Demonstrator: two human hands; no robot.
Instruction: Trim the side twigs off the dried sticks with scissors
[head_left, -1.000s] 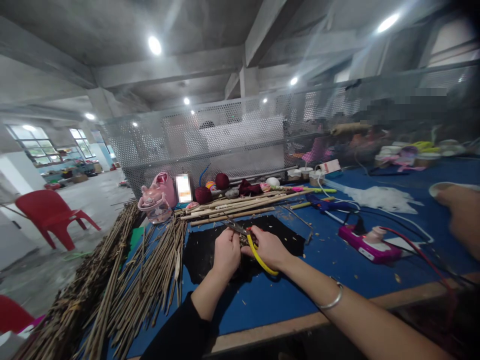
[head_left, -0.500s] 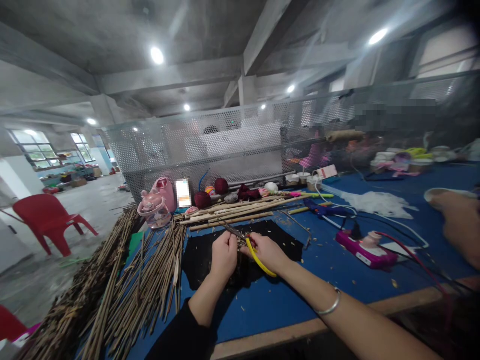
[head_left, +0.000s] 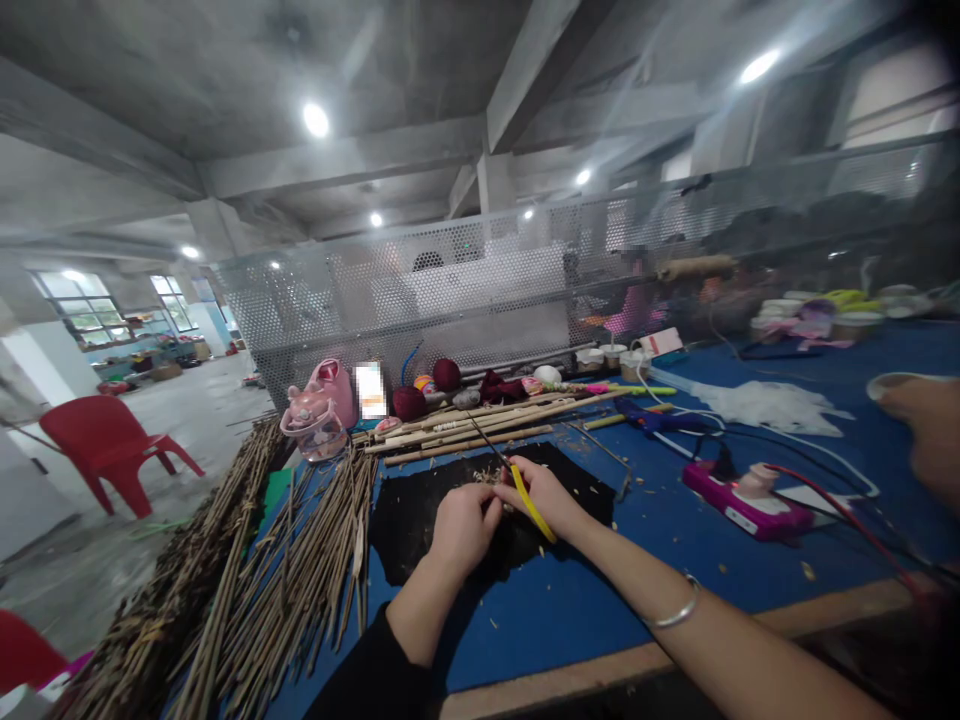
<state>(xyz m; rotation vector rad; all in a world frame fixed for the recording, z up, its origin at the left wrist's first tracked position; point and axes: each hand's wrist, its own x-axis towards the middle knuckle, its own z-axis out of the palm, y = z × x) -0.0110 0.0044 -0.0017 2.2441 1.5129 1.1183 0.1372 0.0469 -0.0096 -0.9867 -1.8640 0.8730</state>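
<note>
My right hand [head_left: 546, 498] is wrapped round a pair of scissors with a yellow handle [head_left: 538, 512], and its thin dark blades [head_left: 489, 437] point away to the upper left. My left hand [head_left: 461, 525] is closed, its fingertips pinched together against those of my right hand. Whatever small piece lies between the fingertips is hidden. Both hands are above a black cloth [head_left: 405, 525] strewn with small pale chips [head_left: 487, 476]. A silver bangle circles my right wrist.
Many thin brown sticks [head_left: 304, 575] lie left of the cloth, beside bundled twigs [head_left: 161, 590]. Pale canes [head_left: 465, 428] and dark red yarn balls [head_left: 447, 374] lie behind. To the right are a purple power strip [head_left: 742, 505], cables and another person's arm [head_left: 930, 430].
My left hand has turned over and shifted toward my right hand, its fingertips now meeting the right ones. The scissor blades have swung to point more steeply away from me.
</note>
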